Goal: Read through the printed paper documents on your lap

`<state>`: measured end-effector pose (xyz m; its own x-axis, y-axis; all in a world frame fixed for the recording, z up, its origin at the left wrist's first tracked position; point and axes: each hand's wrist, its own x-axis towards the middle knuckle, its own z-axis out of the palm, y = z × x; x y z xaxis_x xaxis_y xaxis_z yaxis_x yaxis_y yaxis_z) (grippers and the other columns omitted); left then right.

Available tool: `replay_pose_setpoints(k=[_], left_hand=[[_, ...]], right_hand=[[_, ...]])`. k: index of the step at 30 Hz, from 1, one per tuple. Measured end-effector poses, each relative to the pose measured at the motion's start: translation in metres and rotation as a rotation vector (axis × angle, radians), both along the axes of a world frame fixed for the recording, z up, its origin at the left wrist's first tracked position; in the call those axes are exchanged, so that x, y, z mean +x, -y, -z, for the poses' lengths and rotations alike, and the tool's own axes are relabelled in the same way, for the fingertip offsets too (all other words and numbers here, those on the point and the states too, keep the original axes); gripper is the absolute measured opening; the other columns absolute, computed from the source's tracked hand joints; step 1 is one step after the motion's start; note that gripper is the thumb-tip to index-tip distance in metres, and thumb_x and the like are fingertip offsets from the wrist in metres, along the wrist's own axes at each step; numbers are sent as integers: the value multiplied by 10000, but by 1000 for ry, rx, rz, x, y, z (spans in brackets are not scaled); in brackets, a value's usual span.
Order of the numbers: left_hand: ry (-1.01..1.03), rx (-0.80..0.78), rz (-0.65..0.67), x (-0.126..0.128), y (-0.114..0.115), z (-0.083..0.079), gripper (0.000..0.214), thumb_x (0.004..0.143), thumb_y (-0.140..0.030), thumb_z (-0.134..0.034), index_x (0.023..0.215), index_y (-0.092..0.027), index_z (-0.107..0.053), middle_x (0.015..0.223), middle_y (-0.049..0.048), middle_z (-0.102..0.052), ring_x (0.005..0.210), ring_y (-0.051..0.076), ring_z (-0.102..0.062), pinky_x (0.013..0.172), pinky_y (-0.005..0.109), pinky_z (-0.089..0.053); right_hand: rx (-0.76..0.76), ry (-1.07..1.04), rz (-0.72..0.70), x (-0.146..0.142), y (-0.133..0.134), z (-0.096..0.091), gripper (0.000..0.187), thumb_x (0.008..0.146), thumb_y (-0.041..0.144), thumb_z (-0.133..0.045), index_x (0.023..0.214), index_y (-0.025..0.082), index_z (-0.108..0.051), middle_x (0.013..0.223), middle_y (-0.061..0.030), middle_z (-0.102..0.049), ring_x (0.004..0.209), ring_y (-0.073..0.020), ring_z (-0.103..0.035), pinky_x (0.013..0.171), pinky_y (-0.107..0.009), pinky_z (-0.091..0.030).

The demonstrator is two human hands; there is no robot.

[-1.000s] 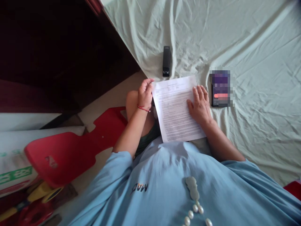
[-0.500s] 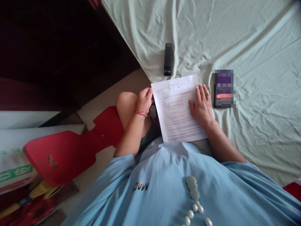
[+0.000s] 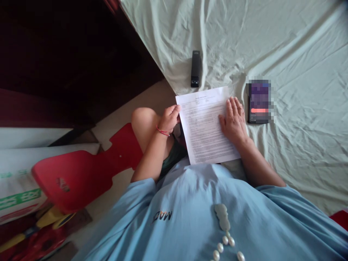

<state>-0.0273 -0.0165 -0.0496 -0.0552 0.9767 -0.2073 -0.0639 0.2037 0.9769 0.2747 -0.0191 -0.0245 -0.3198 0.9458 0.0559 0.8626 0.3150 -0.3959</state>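
Note:
Printed sheets of paper lie in front of me, partly on the cloth-covered surface and partly over my lap; how many sheets there are I cannot tell. My left hand, a red cord round its wrist, pinches the left edge near the top corner. Flat on the right edge rests my right hand, fingers stretched out and pointing away from me. A black stapler lies just beyond the top edge of the paper. To the right of my right hand is a phone, its screen partly blurred out.
A pale green wrinkled cloth covers the surface ahead and to the right. Down on the left stands a red chair or stool, beside a white bag with green print. Dark furniture fills the upper left.
My left hand has shifted slightly down along the paper's left edge. My right hand keeps its place on the paper, and the stapler and phone lie as before.

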Motion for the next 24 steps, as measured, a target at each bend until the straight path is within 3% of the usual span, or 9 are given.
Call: replay_pose_setpoints(k=[12, 24], left_hand=[[-42, 50, -7, -4, 0, 8, 599, 908, -786, -702, 742, -217, -618, 561, -26, -430, 463, 111, -431, 396, 244, -324], [-150, 140, -69, -4, -2, 7, 617, 902, -817, -681, 740, -223, -632, 610, -5, -503, 588, 143, -523, 500, 263, -401]], right_hand=[[29, -30, 3, 1, 0, 2, 746, 1082, 439, -424, 1749, 141, -272, 1812, -210, -310, 1713, -384, -203, 1348, -704, -242], [27, -7, 36, 2, 1, 1, 663, 1081, 431, -449, 1670, 126, -422, 1764, -235, -384, 1681, -408, -252, 1333, -708, -263]])
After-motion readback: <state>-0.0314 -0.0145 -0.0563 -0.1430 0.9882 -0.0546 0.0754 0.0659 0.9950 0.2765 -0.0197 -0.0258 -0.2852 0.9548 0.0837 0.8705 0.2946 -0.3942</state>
